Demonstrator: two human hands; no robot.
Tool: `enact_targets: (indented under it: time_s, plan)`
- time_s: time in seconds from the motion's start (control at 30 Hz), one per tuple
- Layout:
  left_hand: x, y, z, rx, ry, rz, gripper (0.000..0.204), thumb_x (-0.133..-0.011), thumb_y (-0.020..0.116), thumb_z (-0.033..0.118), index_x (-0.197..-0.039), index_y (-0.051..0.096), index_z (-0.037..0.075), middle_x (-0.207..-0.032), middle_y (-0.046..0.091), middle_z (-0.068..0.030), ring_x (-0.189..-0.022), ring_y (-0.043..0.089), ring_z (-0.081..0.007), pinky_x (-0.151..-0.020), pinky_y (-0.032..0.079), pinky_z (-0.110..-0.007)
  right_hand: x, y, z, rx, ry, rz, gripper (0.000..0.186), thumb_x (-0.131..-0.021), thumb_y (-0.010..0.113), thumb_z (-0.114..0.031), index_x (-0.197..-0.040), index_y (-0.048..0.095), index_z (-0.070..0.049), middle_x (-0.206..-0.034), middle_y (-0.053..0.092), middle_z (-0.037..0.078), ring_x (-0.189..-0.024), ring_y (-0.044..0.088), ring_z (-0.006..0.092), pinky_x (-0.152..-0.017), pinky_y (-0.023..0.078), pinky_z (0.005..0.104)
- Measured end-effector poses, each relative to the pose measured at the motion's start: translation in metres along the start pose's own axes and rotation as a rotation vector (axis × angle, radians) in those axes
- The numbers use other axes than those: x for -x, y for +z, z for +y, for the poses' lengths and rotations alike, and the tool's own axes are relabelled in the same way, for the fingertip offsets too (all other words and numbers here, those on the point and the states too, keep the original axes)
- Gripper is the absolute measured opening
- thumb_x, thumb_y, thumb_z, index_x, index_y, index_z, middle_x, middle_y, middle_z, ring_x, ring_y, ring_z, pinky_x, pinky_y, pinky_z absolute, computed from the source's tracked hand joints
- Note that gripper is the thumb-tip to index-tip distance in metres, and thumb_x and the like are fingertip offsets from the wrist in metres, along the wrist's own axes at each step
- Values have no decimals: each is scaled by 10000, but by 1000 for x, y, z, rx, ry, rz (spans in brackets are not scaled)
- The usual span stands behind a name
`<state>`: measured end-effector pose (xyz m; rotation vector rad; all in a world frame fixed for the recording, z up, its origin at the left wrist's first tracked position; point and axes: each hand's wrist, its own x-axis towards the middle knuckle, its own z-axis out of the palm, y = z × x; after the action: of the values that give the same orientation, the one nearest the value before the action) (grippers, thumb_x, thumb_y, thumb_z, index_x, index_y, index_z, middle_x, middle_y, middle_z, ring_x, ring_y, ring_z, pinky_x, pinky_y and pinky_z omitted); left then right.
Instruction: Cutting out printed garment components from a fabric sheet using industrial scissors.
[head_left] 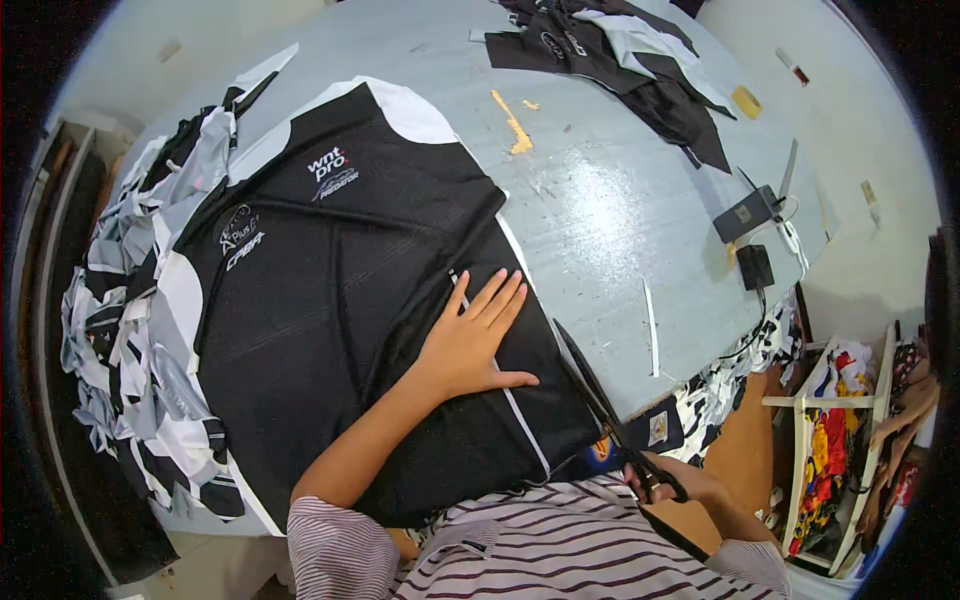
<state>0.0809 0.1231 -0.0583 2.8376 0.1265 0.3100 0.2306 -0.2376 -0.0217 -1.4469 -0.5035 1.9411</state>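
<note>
A black printed fabric panel [290, 290] with white margins lies spread over the table in front of me, creased in places. My left hand [470, 345] rests flat on its right part, fingers spread, across a thin white stripe. By the panel's lower right edge, my right hand [655, 480] is closed round the handles of large dark scissors [592, 392]. The blades point away from me along the panel's right edge, where a narrow white margin shows. Whether the blades are cutting into the cloth cannot be made out.
White, grey and black fabric scraps [150, 330] pile up along the left edge. More dark cut pieces [620, 70] lie at the far right. A small black box-shaped device [748, 213] with a cable, an adapter [755, 267] and a white strip [651, 328] are on the grey table [590, 240].
</note>
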Motion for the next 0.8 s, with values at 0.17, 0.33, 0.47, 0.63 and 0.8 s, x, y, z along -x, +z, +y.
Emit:
enact_targets:
  time_s: [0.17, 0.33, 0.47, 0.63, 0.8]
  plan:
    - [3, 1, -1, 14, -16, 10, 1073, -703, 548, 750, -1407, 311, -24, -1482, 310, -154, -1397, 251, -271, -1121, 124, -549, -19, 8, -6, 243, -77, 98, 569, -720, 786, -462, -980, 464, -72, -776, 518, 3, -700, 507, 97, -629, 413, 225]
    - [2, 2, -2, 7, -18, 9, 1075, -708, 532, 757, -1407, 310, -28, -1481, 310, -155, -1398, 248, -269, -1120, 126, -550, -21, 22, -24, 291, -68, 165, 495, -753, 759, -434, -895, 471, -56, -768, 477, 41, -722, 432, 146, -639, 385, 300]
    - [3, 2, -2, 15, -20, 25, 1069, -711, 529, 756, -1403, 318, -31, -1477, 319, -152, -1396, 251, -267, -1121, 129, -547, -22, 31, -28, 490, -75, 247, 497, -740, 768, -435, -872, 484, -49, -738, 487, 71, -685, 449, 164, -614, 390, 309]
    - [3, 2, -2, 22, -20, 34, 1065, -708, 535, 751, -1401, 323, -29, -1474, 326, -150, -1394, 255, -267, -1122, 131, -543, -24, 39, -29, 460, -48, 305, 484, -753, 750, -452, -831, 495, -48, -704, 500, 83, -650, 465, 183, -593, 390, 318]
    - [5, 4, -2, 31, -19, 57, 1061, -705, 541, 743, -1389, 342, -43, -1461, 344, -152, -1389, 264, -262, -1121, 128, -553, -25, 40, -26, 500, -47, 332, 454, -816, 667, -472, -799, 502, -49, -641, 481, 80, -608, 457, 191, -563, 386, 334]
